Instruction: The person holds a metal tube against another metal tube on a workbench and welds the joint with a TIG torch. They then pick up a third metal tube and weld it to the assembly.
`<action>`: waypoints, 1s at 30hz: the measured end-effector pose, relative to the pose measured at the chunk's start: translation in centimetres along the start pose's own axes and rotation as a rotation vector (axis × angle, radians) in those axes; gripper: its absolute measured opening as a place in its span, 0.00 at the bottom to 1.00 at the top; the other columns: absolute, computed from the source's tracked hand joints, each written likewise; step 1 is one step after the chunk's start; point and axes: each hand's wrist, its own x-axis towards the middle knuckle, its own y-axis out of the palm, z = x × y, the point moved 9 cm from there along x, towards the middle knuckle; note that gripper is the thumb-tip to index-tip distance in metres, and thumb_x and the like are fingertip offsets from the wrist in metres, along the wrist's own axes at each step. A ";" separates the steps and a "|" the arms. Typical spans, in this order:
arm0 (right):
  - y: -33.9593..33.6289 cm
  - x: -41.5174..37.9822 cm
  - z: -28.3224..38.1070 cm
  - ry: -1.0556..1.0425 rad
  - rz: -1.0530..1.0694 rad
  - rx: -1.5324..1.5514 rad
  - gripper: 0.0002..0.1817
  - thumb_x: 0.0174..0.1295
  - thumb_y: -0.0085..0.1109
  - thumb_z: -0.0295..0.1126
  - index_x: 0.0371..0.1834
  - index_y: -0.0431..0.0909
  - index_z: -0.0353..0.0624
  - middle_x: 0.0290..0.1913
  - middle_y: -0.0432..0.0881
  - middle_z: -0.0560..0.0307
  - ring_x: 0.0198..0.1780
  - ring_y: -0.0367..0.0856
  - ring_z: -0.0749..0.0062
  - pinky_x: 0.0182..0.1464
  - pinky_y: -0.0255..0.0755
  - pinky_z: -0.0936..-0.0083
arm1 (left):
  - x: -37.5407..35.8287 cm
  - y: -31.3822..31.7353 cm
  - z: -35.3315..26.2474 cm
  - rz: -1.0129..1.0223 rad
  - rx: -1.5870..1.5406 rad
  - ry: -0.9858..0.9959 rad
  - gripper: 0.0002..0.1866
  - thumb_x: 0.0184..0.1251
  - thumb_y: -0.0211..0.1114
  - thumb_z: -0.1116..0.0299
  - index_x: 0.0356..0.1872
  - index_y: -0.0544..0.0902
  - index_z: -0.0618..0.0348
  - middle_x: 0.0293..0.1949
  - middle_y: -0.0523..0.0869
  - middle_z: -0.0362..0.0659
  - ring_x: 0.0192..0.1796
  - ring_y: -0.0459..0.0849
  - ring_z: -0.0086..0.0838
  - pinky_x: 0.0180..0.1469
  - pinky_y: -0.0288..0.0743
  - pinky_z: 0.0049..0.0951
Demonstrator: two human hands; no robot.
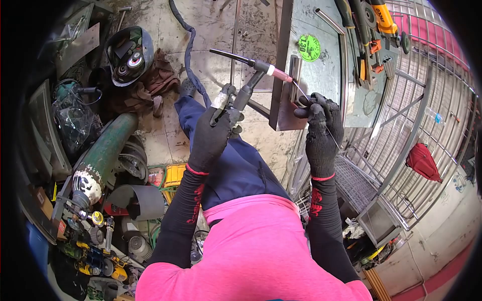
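My left hand (213, 128), in a black glove, is wrapped round the handle of a welding torch (247, 93). The torch's pink nozzle points right, toward short metal tubes (295, 75) at the metal table's left edge. My right hand (324, 125), also gloved in black, pinches a thin metal rod (301, 91) just right of those tubes. One end of the rod reaches up near the nozzle tip, and the other trails down past the wrist.
The metal table (324, 65) bears a green round sticker, longer tubes and a yellow grinder (384, 19). Wire racks (401, 120) stand right. At left are a green gas cylinder (108, 150), a bucket (145, 47) and power tools; a hose (189, 55) runs along the floor.
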 end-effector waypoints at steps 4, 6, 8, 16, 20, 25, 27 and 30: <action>0.0 0.0 0.3 -0.016 0.010 -0.050 0.15 0.85 0.52 0.32 0.63 0.79 0.32 0.50 0.91 0.50 0.44 0.91 0.75 0.47 0.80 0.77 | 0.1 0.1 -0.1 0.016 -0.002 0.002 0.31 0.83 0.61 0.67 0.84 0.68 0.54 0.46 0.88 0.43 0.36 0.89 0.23 0.40 0.85 0.25; 0.1 0.0 0.3 -0.021 0.008 -0.046 0.15 0.85 0.52 0.32 0.63 0.79 0.32 0.50 0.91 0.50 0.44 0.91 0.74 0.47 0.80 0.77 | 0.2 0.2 0.0 0.023 -0.011 -0.004 0.31 0.83 0.61 0.68 0.84 0.68 0.54 0.46 0.88 0.43 0.36 0.89 0.23 0.41 0.86 0.25; 0.1 0.0 0.3 0.004 0.006 -0.031 0.15 0.85 0.52 0.32 0.63 0.79 0.32 0.50 0.91 0.51 0.44 0.91 0.75 0.47 0.80 0.77 | 0.2 0.1 0.2 0.015 -0.007 -0.015 0.31 0.83 0.60 0.68 0.84 0.68 0.53 0.46 0.88 0.42 0.36 0.89 0.23 0.40 0.86 0.25; 0.0 0.0 0.1 -0.005 0.001 -0.026 0.15 0.85 0.53 0.32 0.63 0.80 0.33 0.49 0.91 0.52 0.43 0.90 0.76 0.44 0.78 0.79 | 0.2 0.1 0.5 0.006 -0.020 -0.027 0.31 0.83 0.62 0.67 0.84 0.68 0.51 0.47 0.88 0.42 0.36 0.89 0.23 0.39 0.86 0.25; 0.0 0.0 0.2 0.011 -0.008 -0.033 0.15 0.85 0.54 0.33 0.62 0.80 0.33 0.48 0.91 0.53 0.43 0.89 0.78 0.43 0.77 0.79 | 0.1 0.0 0.6 0.009 -0.007 -0.020 0.31 0.83 0.62 0.66 0.84 0.68 0.52 0.46 0.89 0.43 0.36 0.89 0.24 0.40 0.86 0.26; -0.1 -0.1 -0.5 0.001 -0.004 -0.018 0.15 0.85 0.54 0.34 0.62 0.80 0.33 0.47 0.91 0.53 0.43 0.89 0.79 0.43 0.77 0.80 | 0.0 0.2 0.3 0.010 0.016 -0.004 0.31 0.84 0.62 0.65 0.84 0.67 0.53 0.46 0.90 0.45 0.35 0.89 0.24 0.40 0.86 0.26; -0.1 -0.1 -0.3 0.024 -0.005 0.004 0.15 0.85 0.54 0.34 0.62 0.80 0.32 0.47 0.91 0.54 0.42 0.88 0.79 0.43 0.77 0.80 | -0.1 0.3 0.4 0.005 0.012 -0.007 0.31 0.84 0.62 0.64 0.84 0.67 0.54 0.46 0.90 0.46 0.35 0.89 0.24 0.40 0.85 0.26; -0.4 -0.3 0.3 -0.005 0.033 -0.209 0.18 0.80 0.53 0.28 0.67 0.79 0.33 0.62 0.85 0.45 0.58 0.86 0.66 0.62 0.78 0.67 | 0.1 0.0 1.1 -0.003 -0.163 0.073 0.13 0.86 0.61 0.67 0.57 0.84 0.68 0.42 0.91 0.45 0.35 0.90 0.24 0.38 0.85 0.24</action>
